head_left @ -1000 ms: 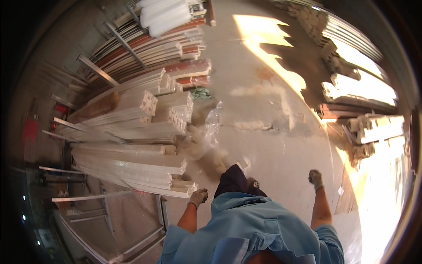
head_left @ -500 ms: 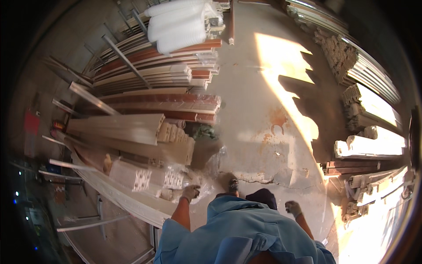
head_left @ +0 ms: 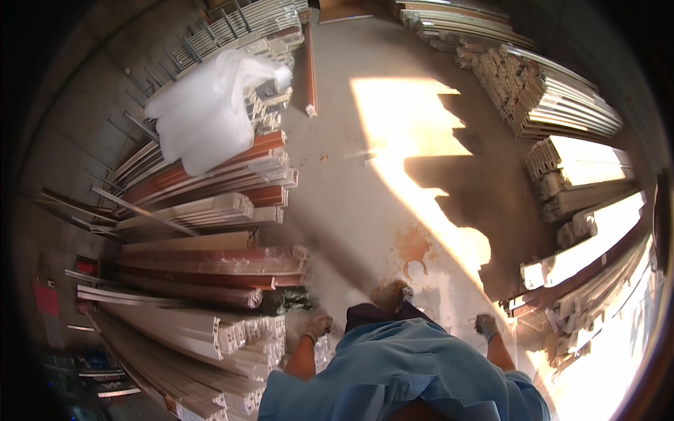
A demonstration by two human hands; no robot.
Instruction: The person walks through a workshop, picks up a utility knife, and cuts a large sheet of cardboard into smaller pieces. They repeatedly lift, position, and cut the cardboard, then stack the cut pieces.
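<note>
My left hand (head_left: 319, 325), in a greyish work glove, hangs beside my body near the ends of the stacked profiles at left. Its fingers are loosely bent and apart, with nothing visible in them. A crumpled green plastic bundle (head_left: 295, 299) lies just beyond it on the floor. My right hand (head_left: 485, 325), gloved too, hangs over the floor at the right with loosely curled fingers, holding nothing I can see. Closest to my left forearm are pale hollow profiles (head_left: 239, 337). Wrapped reddish-brown profiles (head_left: 203, 263) lie just beyond them.
A concrete aisle (head_left: 330, 182) runs ahead, with a sunlit patch (head_left: 400, 119) across it. White foam-like wrap (head_left: 203, 112) drapes over stacks at left. A long brown profile (head_left: 309, 70) lies along the aisle's left side. More profile stacks (head_left: 519, 91) line the right.
I have walked forward along the aisle, so the stacks have slid down in view. My left hand has moved away from the plastic-wrapped profile ends. My foot has stepped ahead.
</note>
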